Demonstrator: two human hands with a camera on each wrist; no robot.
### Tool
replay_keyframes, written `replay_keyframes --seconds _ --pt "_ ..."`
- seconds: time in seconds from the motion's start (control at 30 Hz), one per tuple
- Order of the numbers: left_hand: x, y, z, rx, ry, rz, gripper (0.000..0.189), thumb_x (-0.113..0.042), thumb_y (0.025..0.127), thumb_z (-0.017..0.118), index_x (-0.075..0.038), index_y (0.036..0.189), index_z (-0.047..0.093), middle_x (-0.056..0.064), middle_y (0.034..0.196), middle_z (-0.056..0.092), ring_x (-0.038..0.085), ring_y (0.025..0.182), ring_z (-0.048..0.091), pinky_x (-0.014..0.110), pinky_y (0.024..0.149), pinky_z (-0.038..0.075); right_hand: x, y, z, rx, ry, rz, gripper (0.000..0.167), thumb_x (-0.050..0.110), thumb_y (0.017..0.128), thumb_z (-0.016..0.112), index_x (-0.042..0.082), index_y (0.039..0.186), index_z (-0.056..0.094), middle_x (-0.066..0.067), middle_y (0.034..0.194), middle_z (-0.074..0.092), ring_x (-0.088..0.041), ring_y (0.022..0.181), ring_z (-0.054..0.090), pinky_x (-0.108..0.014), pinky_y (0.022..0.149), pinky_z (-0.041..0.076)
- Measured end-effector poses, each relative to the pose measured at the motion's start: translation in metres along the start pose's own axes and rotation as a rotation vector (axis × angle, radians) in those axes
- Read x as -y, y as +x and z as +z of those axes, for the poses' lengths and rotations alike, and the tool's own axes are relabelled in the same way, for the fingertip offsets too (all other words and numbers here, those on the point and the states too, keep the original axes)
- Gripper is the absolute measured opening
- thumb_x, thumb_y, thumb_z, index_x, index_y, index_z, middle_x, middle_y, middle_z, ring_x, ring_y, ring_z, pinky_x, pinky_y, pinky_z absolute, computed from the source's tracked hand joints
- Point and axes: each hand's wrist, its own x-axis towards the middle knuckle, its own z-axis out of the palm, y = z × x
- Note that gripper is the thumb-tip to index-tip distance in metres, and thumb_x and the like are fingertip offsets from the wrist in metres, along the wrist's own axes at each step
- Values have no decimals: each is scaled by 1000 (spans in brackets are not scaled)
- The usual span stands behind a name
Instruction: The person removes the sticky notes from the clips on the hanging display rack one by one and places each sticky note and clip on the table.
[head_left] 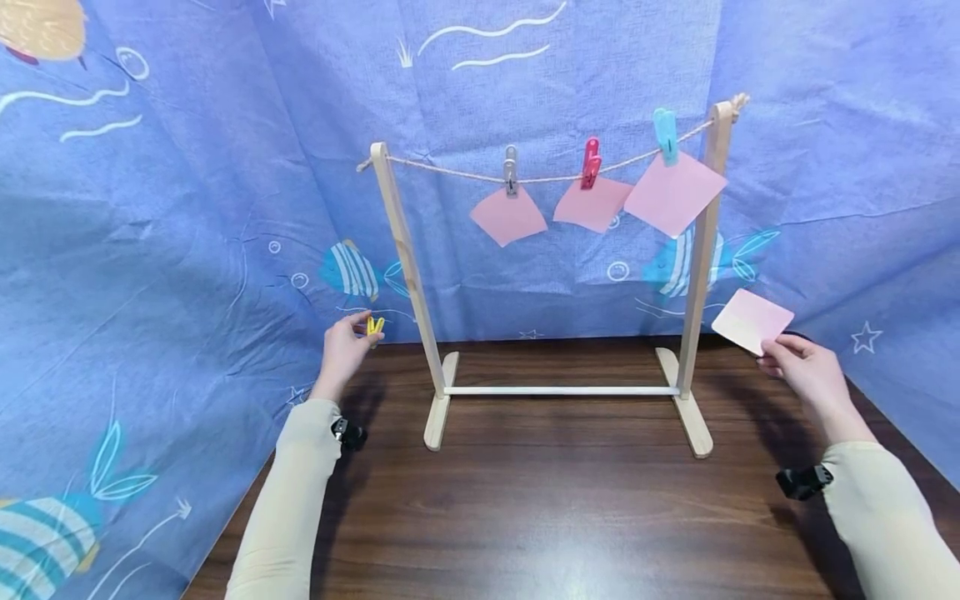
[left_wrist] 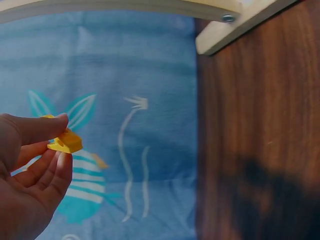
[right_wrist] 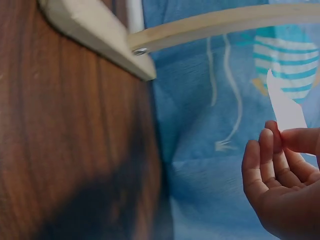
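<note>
Left of the wooden rack, my left hand [head_left: 348, 352] pinches a yellow clothespin [head_left: 375, 327] between thumb and fingers. In the left wrist view the yellow clothespin [left_wrist: 67, 142] sits at the fingertips. On the other side, right of the rack, my right hand [head_left: 806, 375] holds a pale pink square of paper [head_left: 752, 321] by its lower corner. A rope [head_left: 450, 172] spans the rack's two posts. From it hang three pink papers, under a grey clothespin [head_left: 511, 171], a red clothespin [head_left: 591, 164] and a light blue clothespin [head_left: 666, 135].
The rack's left post [head_left: 408, 267] and right post [head_left: 705, 258] stand on wooden feet, joined low by a white bar [head_left: 562, 390]. Beneath is a dark wooden table [head_left: 555, 500]. A blue cloth with printed fish [head_left: 480, 108] hangs behind and at both sides.
</note>
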Motion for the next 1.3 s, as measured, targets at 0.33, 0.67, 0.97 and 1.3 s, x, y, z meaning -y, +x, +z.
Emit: replay_keyframes --seconds 0.33,0.67,0.97,1.3 --pt "18 -11 32 149 48 -47 51 -7 91 74 7 137 57 25 110 69 35 93 65 45 81 54 -32 3 0 108 -19 96 15 12 102 57 21 92 64 15 74 68 1 67 66 -16 62 56" --pt "31 -18 52 229 56 -109 50 -6 90 73 9 135 58 28 125 65 39 104 64 48 90 52 -51 4 8 131 -82 224 17 5 101 54 -12 100 56 15 73 68 -1 66 69 -21 65 59" --pt "37 -18 69 261 52 -173 50 -3 89 72 10 135 57 28 124 64 38 108 63 46 89 54 -52 8 23 102 -107 289 22 4 99 51 -15 109 57 13 75 68 -2 66 69 -23 67 59" --pt "36 -21 84 316 70 -179 49 -4 89 74 12 132 59 30 130 60 37 103 64 39 78 57 -54 13 35 79 -158 322 28 4 95 58 -19 112 57 10 67 69 -2 61 67 -19 61 57"
